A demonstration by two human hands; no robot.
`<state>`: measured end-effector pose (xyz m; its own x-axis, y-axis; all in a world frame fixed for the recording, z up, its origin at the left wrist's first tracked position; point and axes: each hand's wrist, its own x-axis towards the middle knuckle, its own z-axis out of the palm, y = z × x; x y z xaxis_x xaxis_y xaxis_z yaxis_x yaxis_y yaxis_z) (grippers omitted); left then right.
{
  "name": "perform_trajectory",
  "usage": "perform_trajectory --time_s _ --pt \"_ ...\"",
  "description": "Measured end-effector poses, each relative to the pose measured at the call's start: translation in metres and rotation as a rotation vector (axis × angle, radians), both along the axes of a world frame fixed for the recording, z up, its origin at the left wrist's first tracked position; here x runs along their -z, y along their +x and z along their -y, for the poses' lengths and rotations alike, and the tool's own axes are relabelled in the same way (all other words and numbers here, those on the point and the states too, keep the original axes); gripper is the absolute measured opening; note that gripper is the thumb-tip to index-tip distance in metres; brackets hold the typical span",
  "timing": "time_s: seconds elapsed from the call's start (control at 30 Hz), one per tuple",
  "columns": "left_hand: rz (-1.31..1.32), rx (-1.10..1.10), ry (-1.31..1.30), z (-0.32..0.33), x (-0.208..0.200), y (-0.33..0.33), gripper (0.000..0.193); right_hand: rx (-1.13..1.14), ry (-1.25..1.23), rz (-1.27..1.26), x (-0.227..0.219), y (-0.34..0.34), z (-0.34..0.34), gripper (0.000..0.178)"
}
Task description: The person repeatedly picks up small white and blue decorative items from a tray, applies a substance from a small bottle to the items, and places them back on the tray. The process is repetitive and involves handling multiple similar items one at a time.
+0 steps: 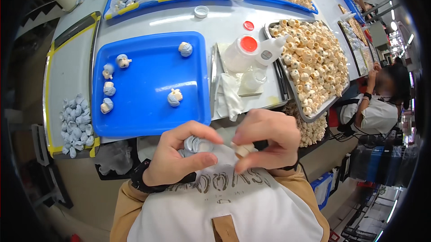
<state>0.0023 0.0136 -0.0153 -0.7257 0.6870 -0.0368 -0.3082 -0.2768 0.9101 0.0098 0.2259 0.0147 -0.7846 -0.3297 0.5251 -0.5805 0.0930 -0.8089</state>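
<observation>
Both of my hands are held close together above my lap, in front of the table. My left hand (179, 154) is closed round a pale blue-grey hair piece (197, 145), its hollow side turned up. Between the thumb and fingers of my right hand (270, 136) is a small cream-coloured doll head (242, 150), a short gap from the hair piece. Just beyond my hands, a blue tray (148, 120) bears several doll heads fitted with blue-grey hair, such as one doll head (175, 97) near its middle.
Loose hair pieces (77, 125) lie heaped at the left. A metal tray (310, 118) heaped with bare heads stands at the right. Between them are a red-capped bottle (242, 53), a nozzle bottle (270, 49), a small jar (254, 79) and a white cloth (231, 100). A co-worker (379, 102) sits at right.
</observation>
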Motion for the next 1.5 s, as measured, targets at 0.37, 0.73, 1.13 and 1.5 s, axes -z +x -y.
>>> perform_trajectory --time_s 0.37,0.73,1.13,1.5 --pt "0.112 -0.058 -0.021 -0.004 0.001 0.006 0.046 0.2 0.261 -0.174 0.007 -0.004 0.022 0.044" --pt "0.12 -0.027 -0.025 -0.003 -0.007 0.003 0.037 0.259 0.179 -0.025 -0.008 0.005 -0.002 0.041" --pt "0.068 -0.029 0.01 -0.001 -0.005 0.001 0.038 0.705 0.572 0.041 -0.008 -0.024 -0.033 0.021" --pt "0.18 -0.016 0.038 -0.001 -0.007 0.001 0.036 0.664 0.637 0.018 -0.007 -0.03 -0.032 0.018"
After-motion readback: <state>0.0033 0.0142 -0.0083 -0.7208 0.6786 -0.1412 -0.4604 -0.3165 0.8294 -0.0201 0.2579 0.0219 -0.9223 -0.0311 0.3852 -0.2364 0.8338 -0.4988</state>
